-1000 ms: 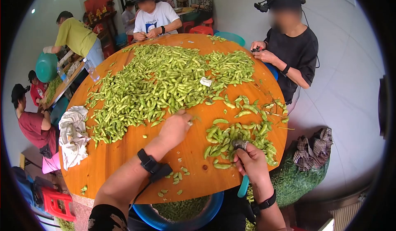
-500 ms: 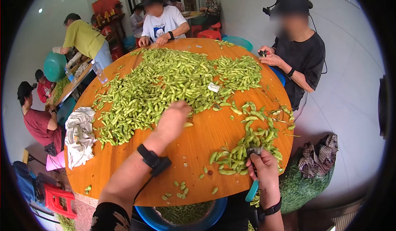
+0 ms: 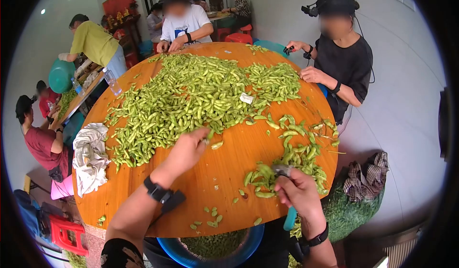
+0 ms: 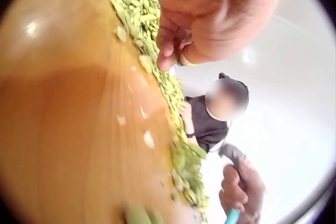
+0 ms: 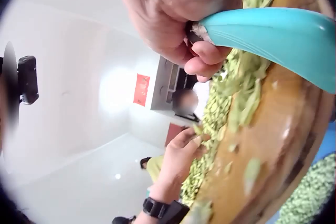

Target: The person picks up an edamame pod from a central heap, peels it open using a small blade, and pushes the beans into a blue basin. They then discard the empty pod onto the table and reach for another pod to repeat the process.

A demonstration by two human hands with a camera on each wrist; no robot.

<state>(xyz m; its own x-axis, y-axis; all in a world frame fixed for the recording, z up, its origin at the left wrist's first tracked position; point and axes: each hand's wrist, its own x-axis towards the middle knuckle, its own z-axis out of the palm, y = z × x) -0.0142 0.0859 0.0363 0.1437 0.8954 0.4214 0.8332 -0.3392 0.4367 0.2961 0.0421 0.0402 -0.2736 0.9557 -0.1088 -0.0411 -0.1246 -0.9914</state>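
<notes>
My left hand (image 3: 186,150) pinches a green bean pod (image 3: 210,133) at its fingertips, over the near edge of a big heap of pods (image 3: 186,95). In the right wrist view that hand reaches in from below, the pod at its fingertips. My right hand (image 3: 301,194) grips a hand tool with a turquoise handle (image 5: 273,32) and a grey head (image 3: 282,170). What kind of tool it is I cannot tell. Its head overlaps a smaller pile of pods (image 3: 306,158) on the right of the round wooden table (image 3: 229,172).
Loose shelled beans (image 3: 213,215) lie near the front edge, above a blue basin (image 3: 215,253) holding more. A white cloth (image 3: 91,158) lies at the left. Beside the table stands a full green sack (image 3: 354,210). A person in black (image 3: 342,62) sits at the right, others farther back.
My left hand moved up to the heap, then drew back slightly with a pod at its fingertips. The right hand and tool shifted slightly over the smaller pile. A few loose beans lie farther right.
</notes>
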